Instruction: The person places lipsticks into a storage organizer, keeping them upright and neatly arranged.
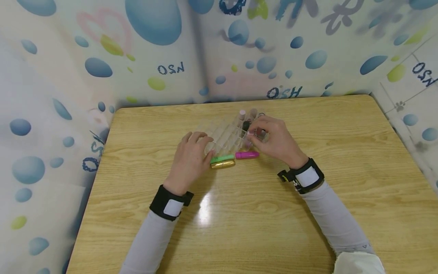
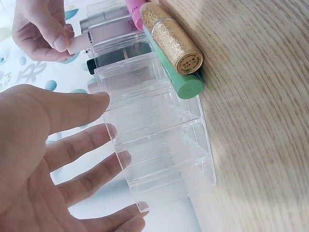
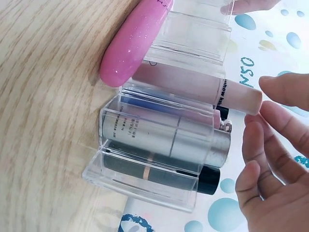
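Note:
A clear plastic lipstick organizer [image 1: 220, 137] with many compartments stands on the table. My right hand [image 1: 276, 140] pinches the cap end of a pale pink lip gloss tube [image 3: 241, 96] between thumb and fingertips. That tube's lower part sits inside a compartment. On the other side, the left hand [image 1: 189, 163] rests spread fingertips along the organizer's rim, as the left wrist view shows. Close to the organizer's near side lie a magenta tube [image 1: 247, 155], a green tube [image 1: 224, 158] and a glittery gold lipstick [image 1: 223, 164].
Beside the pink tube, compartments hold a silvery tube [image 3: 164, 135] and a dark tube with a black cap [image 3: 208, 180]. More tubes stand toward the organizer's far right. The wooden table [image 1: 260, 220] meets a bubble-patterned backdrop [image 1: 157, 83] behind.

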